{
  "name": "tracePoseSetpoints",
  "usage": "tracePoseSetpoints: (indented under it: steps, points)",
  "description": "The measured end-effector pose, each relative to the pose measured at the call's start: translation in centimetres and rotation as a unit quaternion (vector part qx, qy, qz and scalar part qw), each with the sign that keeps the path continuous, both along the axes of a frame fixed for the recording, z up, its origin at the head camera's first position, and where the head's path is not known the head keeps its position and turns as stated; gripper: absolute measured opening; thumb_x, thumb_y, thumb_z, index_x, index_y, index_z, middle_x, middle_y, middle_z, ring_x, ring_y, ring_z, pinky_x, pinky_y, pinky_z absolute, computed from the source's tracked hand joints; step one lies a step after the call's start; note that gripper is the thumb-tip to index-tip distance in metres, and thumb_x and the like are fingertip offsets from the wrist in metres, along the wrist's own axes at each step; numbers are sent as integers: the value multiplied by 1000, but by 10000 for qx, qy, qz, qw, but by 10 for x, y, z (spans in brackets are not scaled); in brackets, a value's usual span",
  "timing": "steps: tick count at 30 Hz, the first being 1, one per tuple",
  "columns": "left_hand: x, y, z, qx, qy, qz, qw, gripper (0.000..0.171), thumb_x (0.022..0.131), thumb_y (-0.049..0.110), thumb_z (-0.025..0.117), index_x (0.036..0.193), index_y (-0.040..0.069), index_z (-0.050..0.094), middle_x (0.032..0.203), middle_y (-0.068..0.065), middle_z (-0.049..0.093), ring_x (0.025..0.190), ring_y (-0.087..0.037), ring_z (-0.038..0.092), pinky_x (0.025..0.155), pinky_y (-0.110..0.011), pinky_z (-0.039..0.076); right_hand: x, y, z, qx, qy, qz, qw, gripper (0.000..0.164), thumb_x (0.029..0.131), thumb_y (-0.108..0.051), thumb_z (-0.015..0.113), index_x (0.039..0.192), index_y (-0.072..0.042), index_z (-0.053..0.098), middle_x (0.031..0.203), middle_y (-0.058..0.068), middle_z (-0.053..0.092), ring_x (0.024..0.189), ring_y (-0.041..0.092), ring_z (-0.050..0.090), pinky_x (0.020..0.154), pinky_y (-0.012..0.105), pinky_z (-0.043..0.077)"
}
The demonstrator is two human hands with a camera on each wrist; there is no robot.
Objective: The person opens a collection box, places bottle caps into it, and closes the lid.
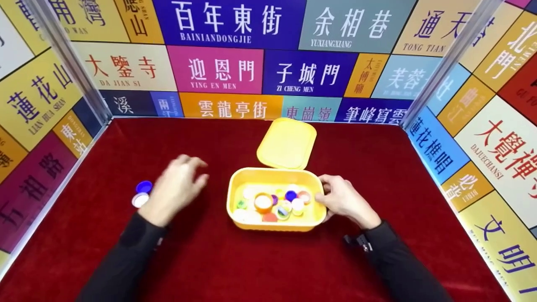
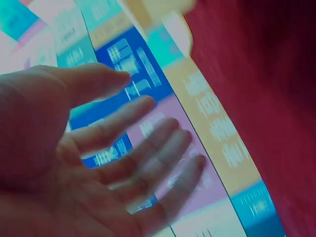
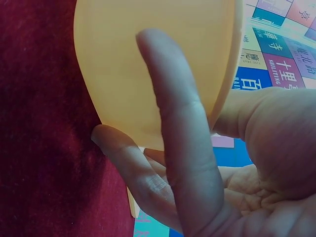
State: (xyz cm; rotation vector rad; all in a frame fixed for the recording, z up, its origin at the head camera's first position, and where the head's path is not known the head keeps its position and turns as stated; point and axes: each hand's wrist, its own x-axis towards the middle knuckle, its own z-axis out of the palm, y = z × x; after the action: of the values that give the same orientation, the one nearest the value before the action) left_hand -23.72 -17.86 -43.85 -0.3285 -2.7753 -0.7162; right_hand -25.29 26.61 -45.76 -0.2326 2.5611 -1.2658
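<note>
A yellow plastic box (image 1: 277, 226) holds several small round caps in blue, orange, white, green and red. My right hand (image 1: 346, 201) grips the box at its right end, the thumb going over the rim and the fingers against the outer wall. The right wrist view shows that yellow wall (image 3: 118, 74) close up, with one finger laid along it. My left hand (image 1: 176, 188) is blurred and holds nothing, over the cloth to the left of the box. Its fingers are loosely spread, palm visible in the left wrist view. By that wrist lie a blue cap (image 1: 144, 187) and a white-topped cap (image 1: 140, 200).
Behind the box lies its yellow lid (image 1: 287, 143), flat on the dark red cloth (image 1: 201, 260). Upright panels (image 1: 218, 69) printed with coloured Chinese signs enclose the table at the back and both sides, joined by metal corner posts.
</note>
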Motion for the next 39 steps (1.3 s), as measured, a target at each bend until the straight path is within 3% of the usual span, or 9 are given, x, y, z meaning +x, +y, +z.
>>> tracePoseSetpoints:
  steps: [3,7,13,17,27,39]
  points:
    - [-5,-25,0,-57,-294,505,9983,38,106,19,79,140,2,78,136,-33,71,125,-59,70,102,-74,62,0,0,0,4,-2,-8,10000,39,104,-3,72,142,3,71,117,25,86,75,31,85,59,45,70]
    - [-12,-57,-4,-122,-744,917,9929,46,106,22,78,146,-1,73,139,-39,65,128,-66,63,102,-79,59,0,-1,1,23,22,30,10000,39,103,-3,71,142,4,71,116,25,86,74,29,85,59,45,70]
    - [-21,-92,-13,-321,-1622,1211,9788,62,106,28,78,156,-6,62,149,-48,53,136,-73,52,108,-84,54,-1,-2,2,56,128,43,9999,38,104,-3,71,141,3,72,114,25,86,72,30,85,59,48,71]
    - [-23,-105,-18,-509,-2044,1225,9698,65,105,28,79,156,-8,61,149,-52,52,136,-76,53,110,-83,53,0,-2,1,83,117,50,9999,36,103,-2,71,139,4,72,113,25,87,73,31,85,58,45,70]
    - [-27,-115,-13,-510,-2348,1044,9651,55,105,18,78,150,-11,65,145,-49,56,135,-69,57,114,-77,53,-4,-1,6,-32,143,52,9999,39,104,-4,71,142,3,71,118,25,86,76,32,86,60,47,71]
    - [-26,-118,-19,-493,-2280,980,9675,45,102,9,77,140,-14,69,140,-48,60,131,-67,62,112,-74,56,1,1,2,-9,84,36,10000,39,104,-3,72,143,4,71,116,25,86,76,31,85,59,45,70]
